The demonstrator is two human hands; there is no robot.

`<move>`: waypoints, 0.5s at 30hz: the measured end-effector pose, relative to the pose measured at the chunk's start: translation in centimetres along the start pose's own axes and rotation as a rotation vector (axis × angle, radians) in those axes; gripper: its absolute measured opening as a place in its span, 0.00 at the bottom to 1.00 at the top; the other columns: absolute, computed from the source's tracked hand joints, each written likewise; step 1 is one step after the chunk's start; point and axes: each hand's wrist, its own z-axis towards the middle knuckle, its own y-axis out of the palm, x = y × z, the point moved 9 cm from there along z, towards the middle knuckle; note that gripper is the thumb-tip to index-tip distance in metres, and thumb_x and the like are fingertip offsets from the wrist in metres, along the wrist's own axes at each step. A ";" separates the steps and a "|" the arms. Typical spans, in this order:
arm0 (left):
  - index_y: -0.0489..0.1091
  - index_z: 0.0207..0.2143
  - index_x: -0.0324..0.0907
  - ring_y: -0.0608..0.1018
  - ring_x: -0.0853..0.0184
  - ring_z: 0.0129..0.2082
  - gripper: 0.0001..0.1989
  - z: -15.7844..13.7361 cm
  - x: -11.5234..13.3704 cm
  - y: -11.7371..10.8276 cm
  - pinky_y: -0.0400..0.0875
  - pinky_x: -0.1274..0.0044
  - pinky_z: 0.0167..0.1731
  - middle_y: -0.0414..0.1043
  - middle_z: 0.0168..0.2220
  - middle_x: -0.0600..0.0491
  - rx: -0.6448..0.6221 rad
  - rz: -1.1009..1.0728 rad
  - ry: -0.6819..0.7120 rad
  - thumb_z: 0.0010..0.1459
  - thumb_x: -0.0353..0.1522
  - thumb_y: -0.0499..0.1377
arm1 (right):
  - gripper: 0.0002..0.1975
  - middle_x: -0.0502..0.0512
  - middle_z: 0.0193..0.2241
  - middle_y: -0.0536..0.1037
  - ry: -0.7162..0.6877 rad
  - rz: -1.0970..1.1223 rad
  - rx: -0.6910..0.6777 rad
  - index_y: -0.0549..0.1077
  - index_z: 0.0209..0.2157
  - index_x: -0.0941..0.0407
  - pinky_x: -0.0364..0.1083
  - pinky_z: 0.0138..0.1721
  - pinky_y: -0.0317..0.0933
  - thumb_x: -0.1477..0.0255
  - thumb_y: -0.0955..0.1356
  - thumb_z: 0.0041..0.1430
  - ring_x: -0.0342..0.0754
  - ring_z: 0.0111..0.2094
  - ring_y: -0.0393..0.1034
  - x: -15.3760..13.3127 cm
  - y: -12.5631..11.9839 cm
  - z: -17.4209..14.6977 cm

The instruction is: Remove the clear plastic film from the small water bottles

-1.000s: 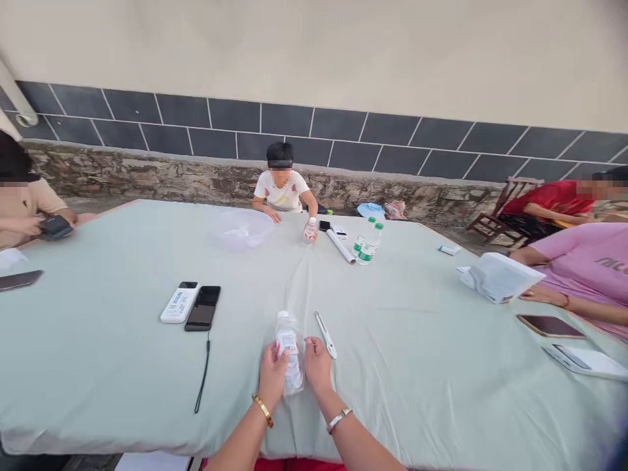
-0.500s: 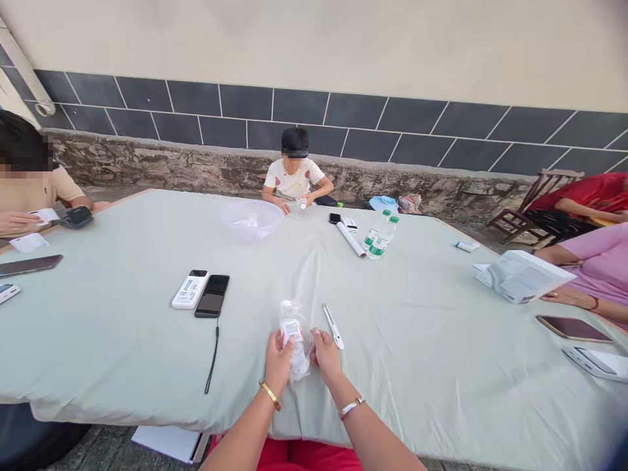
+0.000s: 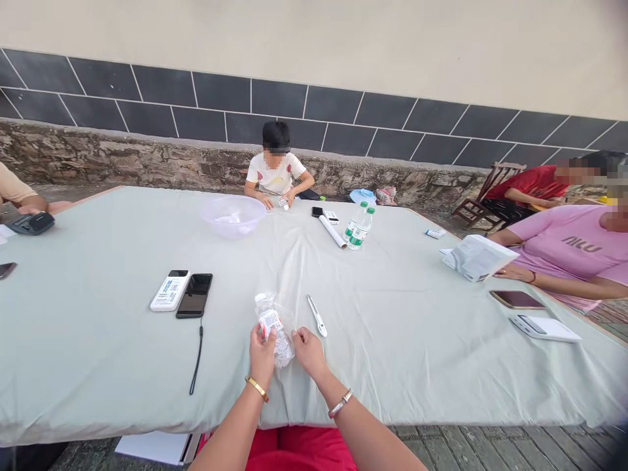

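Observation:
A small clear bottle [image 3: 271, 322] with a white cap and a white-and-red label lies inside a transparent plastic bag [image 3: 286, 345], near the front of the table. My left hand [image 3: 262, 353] is closed around the bottle's left side, thumb on top. On the other side my right hand [image 3: 308, 351] pinches the edge of the bag between thumb and fingers. Just beyond the right hand a white utility knife [image 3: 316, 316] lies on the cloth, untouched.
Left of my hands lie a white power bank [image 3: 170, 291] and a black phone [image 3: 195, 296] with a strap. Farther off stand a translucent basin [image 3: 234, 226], a paper roll [image 3: 333, 232] and two water bottles [image 3: 360, 229]. Several people sit around the cloth-covered table [image 3: 417, 366].
My view has turned to the right, so things appear shifted left. The bagged bottle is tilted a little more, and both hands keep their hold.

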 end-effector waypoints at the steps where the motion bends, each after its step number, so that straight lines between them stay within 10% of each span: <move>1: 0.60 0.52 0.40 0.78 0.60 0.42 0.36 0.0 0.1 0.1 0.73 0.72 0.39 0.73 0.46 0.42 0.006 -0.001 -0.008 0.46 0.48 0.67 | 0.15 0.48 0.20 0.67 0.000 -0.019 -0.005 0.60 0.20 0.53 0.42 0.27 0.49 0.69 0.60 0.61 0.44 0.25 0.62 0.1 -0.1 0.0; 15: 0.63 0.53 0.44 0.75 0.66 0.35 0.35 -0.1 2.6 0.3 0.70 0.74 0.36 0.69 0.39 0.51 0.130 0.247 0.080 0.44 0.42 0.69 | 0.11 0.47 0.17 0.71 0.067 -0.066 -0.148 0.65 0.26 0.54 0.41 0.29 0.51 0.73 0.61 0.63 0.45 0.25 0.69 1.6 0.0 1.0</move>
